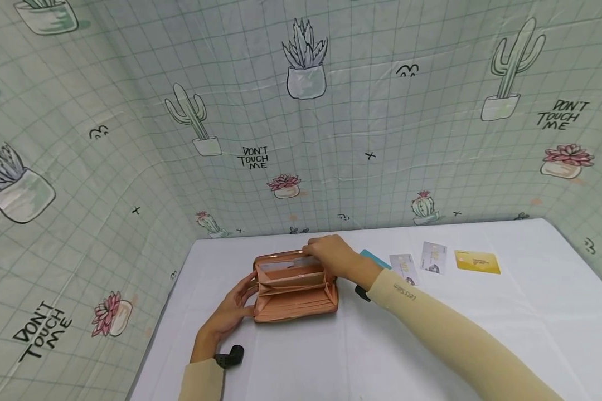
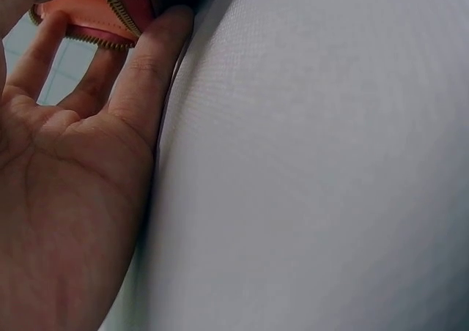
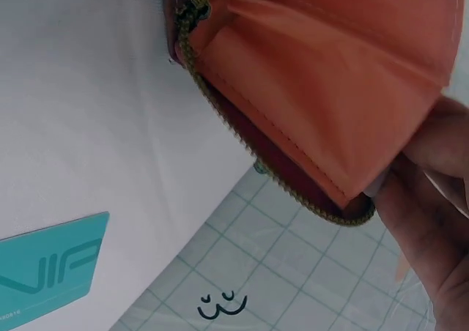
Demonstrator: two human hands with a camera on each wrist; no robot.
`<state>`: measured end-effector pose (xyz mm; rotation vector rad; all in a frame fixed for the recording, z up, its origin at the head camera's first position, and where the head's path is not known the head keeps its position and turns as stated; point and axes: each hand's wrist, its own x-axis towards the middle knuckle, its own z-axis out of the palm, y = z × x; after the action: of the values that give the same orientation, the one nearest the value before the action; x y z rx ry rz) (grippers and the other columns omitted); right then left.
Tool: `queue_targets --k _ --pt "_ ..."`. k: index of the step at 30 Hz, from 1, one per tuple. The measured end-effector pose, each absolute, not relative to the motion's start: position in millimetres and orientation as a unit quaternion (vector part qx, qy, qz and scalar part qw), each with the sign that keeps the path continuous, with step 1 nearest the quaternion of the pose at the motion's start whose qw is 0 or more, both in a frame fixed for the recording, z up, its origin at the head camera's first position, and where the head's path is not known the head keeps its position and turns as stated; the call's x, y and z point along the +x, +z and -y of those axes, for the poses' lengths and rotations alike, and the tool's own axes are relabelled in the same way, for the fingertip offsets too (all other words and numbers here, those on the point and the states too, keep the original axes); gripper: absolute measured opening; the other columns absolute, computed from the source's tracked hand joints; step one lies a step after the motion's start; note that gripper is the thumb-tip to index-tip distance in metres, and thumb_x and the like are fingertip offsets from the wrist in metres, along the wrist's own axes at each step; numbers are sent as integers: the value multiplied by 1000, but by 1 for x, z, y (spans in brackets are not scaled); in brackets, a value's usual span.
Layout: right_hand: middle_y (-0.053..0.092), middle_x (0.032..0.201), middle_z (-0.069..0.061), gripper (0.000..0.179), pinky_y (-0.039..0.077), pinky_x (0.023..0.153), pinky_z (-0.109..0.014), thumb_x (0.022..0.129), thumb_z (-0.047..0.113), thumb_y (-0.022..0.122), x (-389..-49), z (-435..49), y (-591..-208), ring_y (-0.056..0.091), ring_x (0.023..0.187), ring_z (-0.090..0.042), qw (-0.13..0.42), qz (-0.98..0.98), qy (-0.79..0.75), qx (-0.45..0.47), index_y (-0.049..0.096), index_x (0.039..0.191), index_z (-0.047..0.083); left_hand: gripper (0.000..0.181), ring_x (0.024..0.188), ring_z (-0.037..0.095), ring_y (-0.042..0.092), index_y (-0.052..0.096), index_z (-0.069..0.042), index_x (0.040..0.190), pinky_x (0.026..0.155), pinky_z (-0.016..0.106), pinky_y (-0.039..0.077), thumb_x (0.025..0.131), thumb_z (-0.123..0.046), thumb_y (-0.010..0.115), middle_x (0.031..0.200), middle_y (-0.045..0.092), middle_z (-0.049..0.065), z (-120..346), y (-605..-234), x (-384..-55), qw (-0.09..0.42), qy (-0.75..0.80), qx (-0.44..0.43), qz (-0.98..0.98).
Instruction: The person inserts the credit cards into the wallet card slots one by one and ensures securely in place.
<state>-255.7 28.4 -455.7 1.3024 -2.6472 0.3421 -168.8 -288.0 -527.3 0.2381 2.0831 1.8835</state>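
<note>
An orange zip-around wallet [image 1: 296, 311] stands unzipped on the white table, its pleated compartments spread toward me. Along its left side, my left hand [image 1: 229, 312] holds it, thumb at the front and fingers behind; brass zip teeth [image 2: 110, 44] show at those fingers. My right hand [image 1: 333, 255] reaches over the wallet's back right corner and pinches its upper edge. Beside the right fingertips, a greyish card [image 1: 306, 260] shows in the rear compartment. In the right wrist view, the fingers [image 3: 421, 228] meet at the orange lining's edge, partly hidden by the wallet.
Right of the wallet lie a teal card [image 3: 55, 269] partly behind the right wrist, two silver cards [image 1: 404, 267] [image 1: 433, 257] and a yellow card [image 1: 477, 262]. A patterned cloth [image 1: 351, 111] with cactus drawings rises behind the table [image 1: 301, 362] and along its sides.
</note>
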Motion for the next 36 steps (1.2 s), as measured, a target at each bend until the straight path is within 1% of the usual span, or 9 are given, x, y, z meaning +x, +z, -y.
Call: queue_targets --k 2,3,6,10,13,17,26,32,36 --pt "71 98 -2 51 61 77 -37 71 -1 96 -255 -28 -457 74 88 -20 87 891 109 433 78 118 12 101 142 10 41 18 -1 168 107 16 40 84 13 70 165 26 28 288 -527 -169 162 658 85 -730" --pt "71 98 -2 47 61 77 -36 75 -2 92 -255 -28 -457 74 88 -19 89 892 107 431 79 118 13 101 142 11 41 18 -1 168 108 16 39 84 13 70 165 26 28 288 -527 -169 162 658 86 -730" --pt "71 98 -2 39 61 76 -35 84 -5 84 -254 -28 -458 74 89 -19 97 892 101 430 80 117 14 101 148 20 37 17 -1 169 109 16 38 83 13 70 166 24 28 288 -527 -170 165 661 89 -726" --pt "69 101 -4 36 61 74 -35 84 -7 84 -253 -31 -460 72 91 -19 99 891 93 432 81 112 15 101 145 13 39 16 -1 169 110 16 37 84 13 70 166 22 29 288 -526 -170 167 666 96 -721" --pt "67 101 -5 34 61 72 -35 83 -6 86 -251 -32 -459 71 91 -20 95 890 93 436 82 110 14 101 139 4 41 16 0 169 109 16 37 85 13 70 167 22 29 288 -525 -170 167 666 97 -720" --pt "65 99 -4 30 59 68 -33 87 -5 82 -248 -33 -455 68 89 -18 94 889 81 440 83 111 14 101 140 5 41 16 0 168 109 15 37 84 13 70 166 22 30 287 -523 -170 166 663 97 -724" --pt "67 106 -4 19 60 68 -34 96 2 75 -238 -31 -448 66 95 -21 85 891 32 444 80 112 11 103 134 -3 44 17 -3 169 106 15 40 82 14 69 167 23 27 288 -524 -171 169 662 85 -725" --pt "65 117 -6 33 61 71 -35 89 0 81 -230 -34 -451 65 102 -23 59 896 57 436 76 121 9 103 132 -4 46 17 -4 169 106 15 39 81 15 68 166 24 26 288 -526 -170 171 663 79 -725" --pt "65 123 -8 35 61 74 -37 93 -4 75 -228 -40 -459 65 108 -25 50 896 111 428 74 125 9 104 132 -4 46 18 -4 169 107 15 39 81 15 68 167 24 25 287 -526 -169 170 663 71 -725"
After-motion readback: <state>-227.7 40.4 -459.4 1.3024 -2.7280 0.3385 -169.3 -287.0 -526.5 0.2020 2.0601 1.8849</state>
